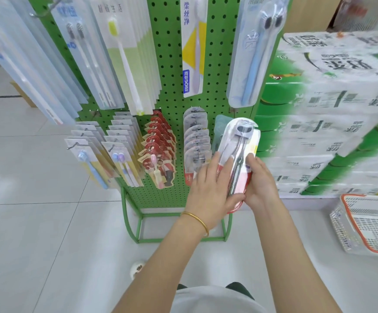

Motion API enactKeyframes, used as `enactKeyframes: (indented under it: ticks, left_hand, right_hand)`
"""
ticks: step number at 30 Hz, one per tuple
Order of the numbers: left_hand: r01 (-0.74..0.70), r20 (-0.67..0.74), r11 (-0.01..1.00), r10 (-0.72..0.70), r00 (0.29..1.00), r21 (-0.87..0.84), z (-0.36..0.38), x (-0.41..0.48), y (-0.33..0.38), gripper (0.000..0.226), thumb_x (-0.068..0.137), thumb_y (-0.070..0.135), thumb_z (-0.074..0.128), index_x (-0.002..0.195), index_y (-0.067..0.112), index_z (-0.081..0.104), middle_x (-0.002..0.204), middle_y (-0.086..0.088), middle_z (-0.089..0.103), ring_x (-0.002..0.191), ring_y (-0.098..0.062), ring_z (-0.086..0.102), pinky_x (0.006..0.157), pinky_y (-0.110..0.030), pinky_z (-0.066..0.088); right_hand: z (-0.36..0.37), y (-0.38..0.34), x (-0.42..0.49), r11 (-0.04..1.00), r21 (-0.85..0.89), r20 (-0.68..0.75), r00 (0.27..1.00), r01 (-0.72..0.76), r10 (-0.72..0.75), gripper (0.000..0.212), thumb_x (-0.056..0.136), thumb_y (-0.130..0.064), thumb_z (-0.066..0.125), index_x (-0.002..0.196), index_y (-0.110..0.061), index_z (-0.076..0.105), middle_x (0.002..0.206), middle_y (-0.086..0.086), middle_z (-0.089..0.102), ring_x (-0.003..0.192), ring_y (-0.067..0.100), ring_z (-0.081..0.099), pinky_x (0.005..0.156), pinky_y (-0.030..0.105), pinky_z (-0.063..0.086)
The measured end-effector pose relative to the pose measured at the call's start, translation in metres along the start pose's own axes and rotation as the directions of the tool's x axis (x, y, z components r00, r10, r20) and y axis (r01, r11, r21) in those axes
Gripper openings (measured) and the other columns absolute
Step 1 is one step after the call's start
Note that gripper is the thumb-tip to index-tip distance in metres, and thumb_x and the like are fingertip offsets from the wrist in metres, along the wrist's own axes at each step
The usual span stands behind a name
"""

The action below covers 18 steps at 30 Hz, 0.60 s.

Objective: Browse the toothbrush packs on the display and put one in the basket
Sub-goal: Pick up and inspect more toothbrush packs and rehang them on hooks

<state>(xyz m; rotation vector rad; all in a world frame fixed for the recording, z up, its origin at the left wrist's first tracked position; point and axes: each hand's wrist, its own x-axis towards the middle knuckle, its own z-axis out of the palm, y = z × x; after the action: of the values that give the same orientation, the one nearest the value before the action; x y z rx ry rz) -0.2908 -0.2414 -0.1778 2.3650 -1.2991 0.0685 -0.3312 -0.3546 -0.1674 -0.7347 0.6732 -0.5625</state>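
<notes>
Looking down by the green pegboard display rack (167, 53), a clear blister pack of two dark toothbrushes on a red-and-white card (240, 141) is held up in front of the lower right hooks. It's pinched at its right edge by the right hand (260, 184), thumb on the front, other fingers hidden behind. The left hand (208, 184) is laid flat on it, fingers straight and close together. The white plastic mesh basket with the orange rim (341, 224) is sat on the floor, well apart to the right.

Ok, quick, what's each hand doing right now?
Left hand: open, fingers flat on the toothbrush pack.
Right hand: grips the same pack.
</notes>
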Motion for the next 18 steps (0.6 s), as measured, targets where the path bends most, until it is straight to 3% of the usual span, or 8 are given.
enactKeyframes:
  ticks: [3, 6, 8, 10, 13, 15, 16, 18]
  left_hand:
    - [0.010, 0.150, 0.999, -0.015, 0.989, 0.034, -0.012, 0.001, -0.005, 0.097, 0.078, 0.062, 0.058, 0.151, 0.022, 0.007, 0.158, -0.006, 0.004, 0.140, -0.028, 0.015, 0.113, -0.044, 0.019]
    - [0.025, 0.212, 0.999, -0.030, 0.977, 0.026, -0.018, 0.003, -0.009, 0.112, 0.069, 0.063, 0.067, 0.150, 0.023, 0.000, 0.158, -0.002, 0.000, 0.139, -0.026, 0.013, 0.115, -0.044, 0.019]
    - [0.045, 0.244, 0.999, -0.040, 0.969, -0.014, -0.018, 0.004, -0.012, 0.113, 0.067, 0.055, 0.071, 0.150, 0.022, 0.000, 0.158, -0.003, 0.003, 0.139, -0.026, 0.014, 0.114, -0.044, 0.021]
    - [0.078, 0.272, 0.989, -0.042, 0.961, -0.123, -0.017, 0.007, -0.016, 0.108, 0.066, 0.041, 0.070, 0.149, 0.021, 0.004, 0.153, -0.008, 0.017, 0.137, -0.029, 0.023, 0.110, -0.045, 0.030]
    - [0.155, 0.286, 0.915, -0.046, 0.957, -0.373, -0.019, 0.008, -0.015, 0.098, 0.061, 0.019, 0.063, 0.147, 0.023, 0.014, 0.124, -0.008, 0.042, 0.109, -0.028, 0.050, 0.083, -0.036, 0.050]
    - [0.192, 0.263, 0.834, -0.058, 0.963, -0.517, -0.023, 0.006, -0.010, 0.081, 0.066, 0.005, 0.059, 0.139, 0.022, 0.028, 0.099, 0.001, 0.047, 0.084, -0.020, 0.056, 0.062, -0.023, 0.044]
    - [0.200, 0.241, 0.798, -0.070, 0.968, -0.568, -0.026, 0.006, -0.008, 0.068, 0.070, -0.002, 0.056, 0.132, 0.018, 0.036, 0.090, 0.003, 0.047, 0.075, -0.013, 0.054, 0.058, -0.019, 0.041]
    - [0.234, 0.218, 0.740, -0.120, 0.969, -0.630, -0.029, 0.005, -0.006, 0.047, 0.078, -0.007, 0.053, 0.120, 0.012, 0.046, 0.089, 0.001, 0.052, 0.076, -0.010, 0.054, 0.067, -0.020, 0.045]
  right_hand:
    - [0.001, 0.002, 0.001, 0.998, 0.032, 0.025, 0.998, -0.062, 0.061, 0.019, 0.098, -0.025, 0.048, 0.105, -0.010, 0.058, 0.104, 0.016, 0.067, 0.093, 0.030, 0.066, 0.090, 0.049, 0.051]
    - [0.004, 0.006, 0.001, 0.988, 0.038, 0.050, 0.988, -0.148, 0.146, 0.044, 0.097, -0.036, 0.046, 0.129, -0.006, 0.052, 0.122, 0.021, 0.062, 0.113, 0.034, 0.061, 0.097, 0.049, 0.047]
    - [0.006, 0.007, 0.001, 0.986, 0.021, 0.062, 0.985, -0.163, 0.161, 0.051, 0.095, -0.041, 0.048, 0.132, -0.007, 0.052, 0.126, 0.019, 0.061, 0.116, 0.032, 0.059, 0.100, 0.046, 0.045]
    - [0.006, 0.007, 0.002, 0.989, -0.044, 0.103, 0.984, -0.138, 0.142, 0.049, 0.091, -0.050, 0.049, 0.120, -0.011, 0.060, 0.114, 0.010, 0.066, 0.107, 0.025, 0.062, 0.097, 0.042, 0.047]
    - [0.005, 0.005, 0.002, 0.982, -0.176, 0.145, 0.985, -0.065, 0.091, 0.038, 0.093, -0.055, 0.042, 0.089, -0.025, 0.065, 0.077, -0.006, 0.062, 0.076, 0.013, 0.057, 0.068, 0.031, 0.047]
    - [0.005, 0.005, 0.003, 0.979, -0.203, 0.147, 0.989, 0.009, 0.022, 0.027, 0.097, -0.044, 0.045, 0.087, -0.026, 0.063, 0.080, -0.007, 0.062, 0.076, 0.011, 0.057, 0.065, 0.029, 0.045]
    - [0.005, 0.006, 0.004, 0.977, -0.205, 0.133, 0.991, 0.054, -0.027, 0.018, 0.097, -0.034, 0.049, 0.088, -0.025, 0.061, 0.085, -0.005, 0.063, 0.076, 0.012, 0.057, 0.064, 0.028, 0.044]
    - [0.004, 0.008, 0.006, 0.967, -0.220, 0.076, 0.991, 0.126, -0.112, 0.008, 0.095, -0.014, 0.054, 0.090, -0.020, 0.054, 0.090, 0.002, 0.062, 0.072, 0.013, 0.058, 0.059, 0.026, 0.043]
